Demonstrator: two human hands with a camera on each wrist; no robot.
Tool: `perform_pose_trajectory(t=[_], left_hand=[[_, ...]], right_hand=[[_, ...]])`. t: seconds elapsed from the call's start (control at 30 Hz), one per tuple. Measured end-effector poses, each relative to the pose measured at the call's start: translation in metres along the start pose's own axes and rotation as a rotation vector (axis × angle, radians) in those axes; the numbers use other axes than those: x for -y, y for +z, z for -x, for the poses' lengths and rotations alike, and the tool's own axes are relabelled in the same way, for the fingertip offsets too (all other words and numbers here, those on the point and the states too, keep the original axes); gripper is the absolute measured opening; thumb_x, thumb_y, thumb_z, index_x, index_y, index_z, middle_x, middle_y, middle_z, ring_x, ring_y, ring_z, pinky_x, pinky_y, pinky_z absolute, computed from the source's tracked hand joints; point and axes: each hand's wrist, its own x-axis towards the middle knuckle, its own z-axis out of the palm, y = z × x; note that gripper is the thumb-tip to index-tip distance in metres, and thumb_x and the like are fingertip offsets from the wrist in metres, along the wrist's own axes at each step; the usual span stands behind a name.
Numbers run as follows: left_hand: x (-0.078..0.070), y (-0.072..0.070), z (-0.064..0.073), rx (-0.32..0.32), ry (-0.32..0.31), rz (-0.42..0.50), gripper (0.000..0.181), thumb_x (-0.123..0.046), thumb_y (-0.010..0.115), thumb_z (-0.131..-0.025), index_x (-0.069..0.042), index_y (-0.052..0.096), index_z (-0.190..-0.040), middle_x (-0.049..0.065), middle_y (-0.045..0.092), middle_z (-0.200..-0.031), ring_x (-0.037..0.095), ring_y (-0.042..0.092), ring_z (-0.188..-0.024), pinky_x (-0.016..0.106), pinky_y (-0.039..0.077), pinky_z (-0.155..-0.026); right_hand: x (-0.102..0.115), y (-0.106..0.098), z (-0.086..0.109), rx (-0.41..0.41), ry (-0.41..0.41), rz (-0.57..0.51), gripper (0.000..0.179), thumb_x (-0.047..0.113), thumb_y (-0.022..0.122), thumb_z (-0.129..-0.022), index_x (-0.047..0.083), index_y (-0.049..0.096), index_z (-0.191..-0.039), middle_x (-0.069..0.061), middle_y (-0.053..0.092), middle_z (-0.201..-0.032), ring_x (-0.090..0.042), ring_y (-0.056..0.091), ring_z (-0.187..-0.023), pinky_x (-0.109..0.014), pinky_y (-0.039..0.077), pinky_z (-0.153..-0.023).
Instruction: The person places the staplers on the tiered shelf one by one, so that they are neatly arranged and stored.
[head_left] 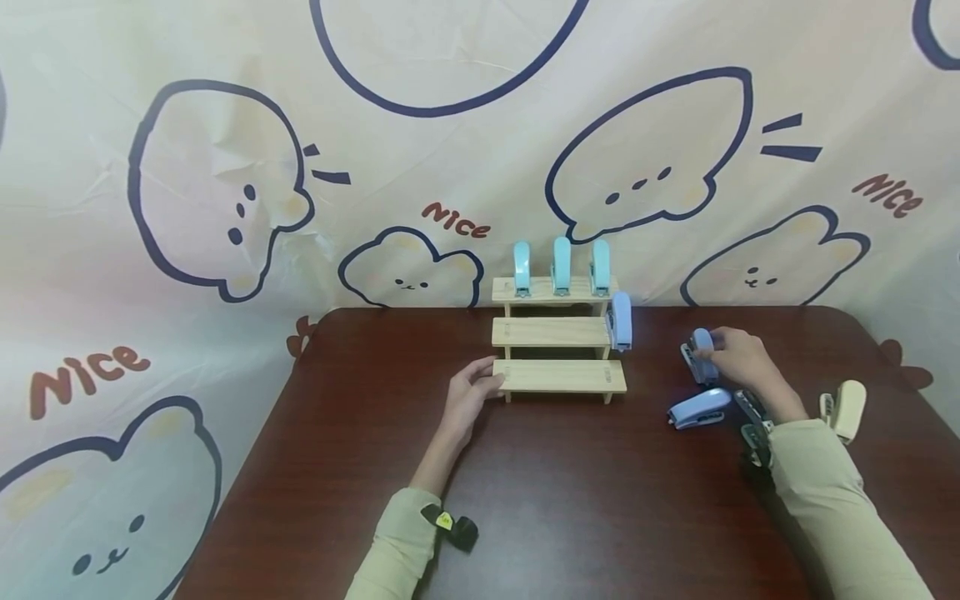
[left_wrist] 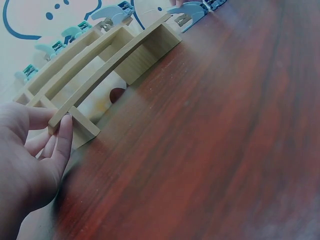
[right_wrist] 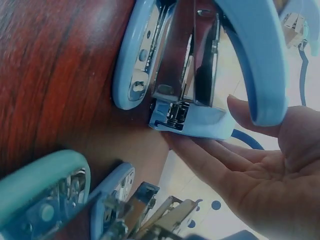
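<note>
A three-tier wooden display stand (head_left: 551, 333) stands near the back edge of the table. My left hand (head_left: 468, 400) pinches the left end of its lowest tier between thumb and fingers, seen closely in the left wrist view. To the right, my right hand (head_left: 738, 358) grips a blue stapler (head_left: 702, 354) by its rear end. In the right wrist view this stapler (right_wrist: 262, 65) shows its metal magazine and base, with thumb and fingers around the hinge end. Three light turquoise staplers (head_left: 561, 267) stand in a row on the top tier. At the middle tier's right end is another blue stapler (head_left: 620, 321).
Another blue stapler (head_left: 699, 408) lies on the dark wooden table (head_left: 585, 483) in front of my right hand. A cream stapler (head_left: 849, 410) is right of my right forearm. Behind the table hangs a cartoon-printed cloth (head_left: 420, 167).
</note>
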Motion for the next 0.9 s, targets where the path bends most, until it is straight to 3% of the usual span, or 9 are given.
perform_pose_trajectory(t=[0.7,0.9], left_hand=[[0.002,-0.001,-0.002,0.005,-0.002,-0.009,0.047,-0.001,0.068,-0.095,0.011,0.057,-0.138,0.025,0.065,-0.124,0.013,0.067,-0.091,0.025,0.059,-0.077],[0.001,0.000,-0.001,0.002,-0.008,-0.009,0.047,0.000,0.068,-0.094,0.011,0.057,-0.139,0.027,0.064,-0.124,0.013,0.067,-0.091,0.024,0.059,-0.077]], right_hand=[[0.008,-0.003,-0.004,0.031,-0.002,0.023,0.061,0.014,0.068,-0.098,-0.025,0.043,-0.137,-0.046,0.055,-0.124,-0.058,0.058,-0.109,-0.066,0.054,-0.086],[0.007,-0.001,-0.005,0.040,-0.004,0.021,0.060,0.011,0.068,-0.097,-0.027,0.043,-0.136,-0.046,0.056,-0.123,-0.055,0.060,-0.106,-0.062,0.057,-0.083]])
